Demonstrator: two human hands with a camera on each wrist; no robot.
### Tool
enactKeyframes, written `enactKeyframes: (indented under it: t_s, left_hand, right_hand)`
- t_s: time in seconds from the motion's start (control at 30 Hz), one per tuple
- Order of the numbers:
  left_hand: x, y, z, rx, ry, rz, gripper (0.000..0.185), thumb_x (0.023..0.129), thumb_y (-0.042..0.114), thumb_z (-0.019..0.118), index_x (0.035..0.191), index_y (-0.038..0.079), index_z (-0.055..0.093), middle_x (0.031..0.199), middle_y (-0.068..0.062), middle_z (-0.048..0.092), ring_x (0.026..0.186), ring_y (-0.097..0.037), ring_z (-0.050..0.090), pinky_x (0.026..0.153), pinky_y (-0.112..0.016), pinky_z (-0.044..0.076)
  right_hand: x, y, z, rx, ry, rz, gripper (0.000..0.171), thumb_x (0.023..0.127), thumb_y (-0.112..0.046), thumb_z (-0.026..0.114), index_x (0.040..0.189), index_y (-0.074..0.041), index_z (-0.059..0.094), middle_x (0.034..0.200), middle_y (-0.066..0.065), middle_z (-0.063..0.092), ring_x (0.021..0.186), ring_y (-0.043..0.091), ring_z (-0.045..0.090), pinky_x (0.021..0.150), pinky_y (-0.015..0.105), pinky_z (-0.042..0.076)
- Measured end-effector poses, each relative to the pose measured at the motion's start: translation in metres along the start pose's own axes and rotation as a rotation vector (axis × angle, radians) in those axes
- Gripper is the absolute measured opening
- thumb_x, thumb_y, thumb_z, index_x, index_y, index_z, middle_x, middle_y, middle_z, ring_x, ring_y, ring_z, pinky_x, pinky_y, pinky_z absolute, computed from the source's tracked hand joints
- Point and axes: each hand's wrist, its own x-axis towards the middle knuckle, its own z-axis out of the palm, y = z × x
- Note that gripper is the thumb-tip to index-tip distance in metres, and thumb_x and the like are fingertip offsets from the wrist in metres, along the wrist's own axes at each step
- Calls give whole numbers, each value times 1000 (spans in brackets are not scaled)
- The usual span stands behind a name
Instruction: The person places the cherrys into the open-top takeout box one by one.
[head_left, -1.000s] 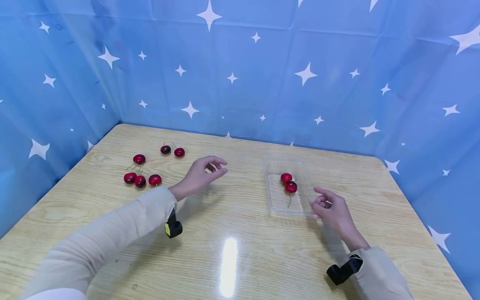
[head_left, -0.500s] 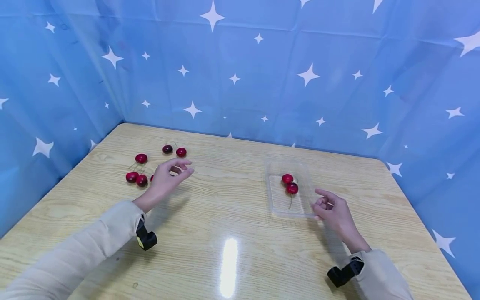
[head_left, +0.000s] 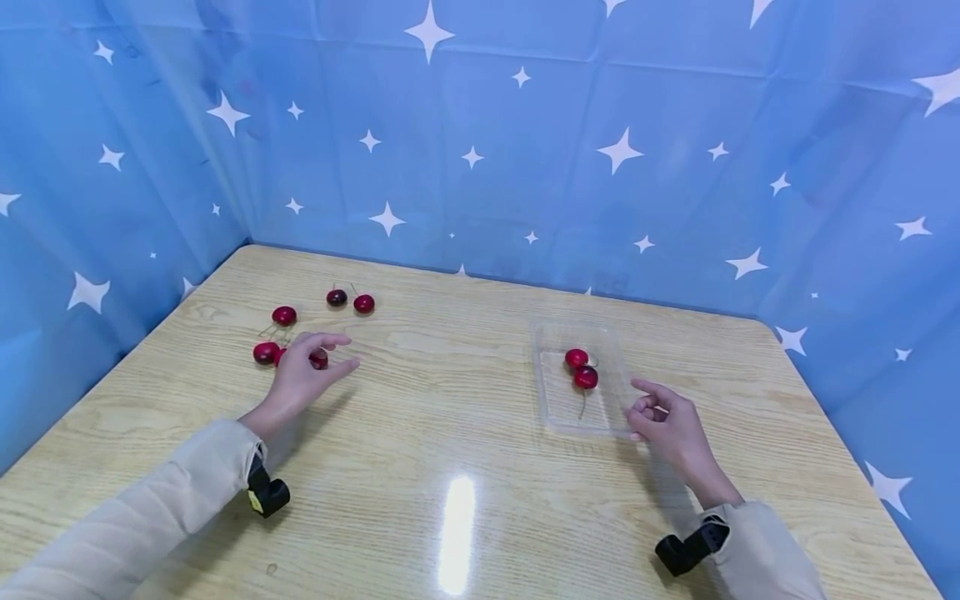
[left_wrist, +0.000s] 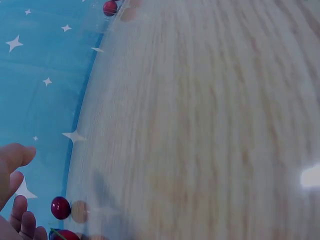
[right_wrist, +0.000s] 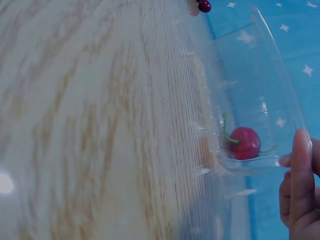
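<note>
My left hand (head_left: pixel 294 379) is held above a group of red cherries on the left of the table, thumb and index finger apart and nothing pinched. One cherry (head_left: pixel 319 359) shows between that thumb and index finger, others (head_left: pixel 265 353) partly behind the hand. In the left wrist view, a cherry (left_wrist: pixel 60 207) appears beside the fingers. My right hand (head_left: pixel 672 427) pinches the near right rim of a clear plastic box (head_left: pixel 555 410). Inside it lie two cherries, a far one (head_left: pixel 576 358) and a near one (head_left: pixel 586 378) with a stem. The right wrist view shows the thumb on the rim (right_wrist: pixel 300 131).
Farther back on the wooden table (head_left: pixel 450 392) are a dark cherry (head_left: pixel 337 297) and a red one (head_left: pixel 364 304). Another cherry (head_left: pixel 284 316) lies behind the left group. A blue star-patterned curtain (head_left: pixel 480 108) borders the table's back and sides.
My left hand has swept left and slightly down, from mid-table to above the cherry group. My right hand stays at the box rim. The view has shifted slightly.
</note>
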Motion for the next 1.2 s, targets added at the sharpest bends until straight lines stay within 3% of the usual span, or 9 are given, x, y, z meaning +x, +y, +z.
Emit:
enactKeyframes:
  t_s: [0.27, 0.5, 0.87, 1.2]
  left_hand:
    - [-9, -12, -7, -1, 24, -25, 36, 78, 15, 68, 109, 0, 59, 99, -18, 52, 88, -26, 43, 74, -36, 35]
    - [-18, -20, -11, -46, -7, -142, 38, 79, 19, 67, 111, 1, 58, 110, -15, 50, 91, -24, 43, 75, -32, 36]
    - [-29, -26, -17, -9, -4, -212, 34, 79, 16, 66, 108, -1, 59, 96, -14, 51, 83, -20, 48, 71, -28, 39]
    - [-28, -31, -16, 28, 29, -182, 27, 79, 15, 66, 99, -3, 62, 88, -11, 56, 77, -17, 50, 65, -19, 40]
  right_hand:
    - [0, 0, 0, 9, 0, -8, 46, 85, 1, 54, 127, 11, 38, 84, 10, 48, 63, 4, 53, 56, 23, 50]
    - [0, 0, 1, -7, 1, -6, 45, 84, 2, 54, 126, 10, 39, 83, 10, 48, 63, 1, 50, 56, 22, 50]
    - [0, -1, 0, 18, -2, 0, 46, 84, 2, 54, 127, 10, 38, 83, 9, 48, 63, 2, 52, 56, 22, 50]
    - [-1, 0, 0, 12, -4, -7, 45, 84, 2, 54, 126, 11, 39, 83, 9, 48, 63, 3, 51, 56, 22, 50]
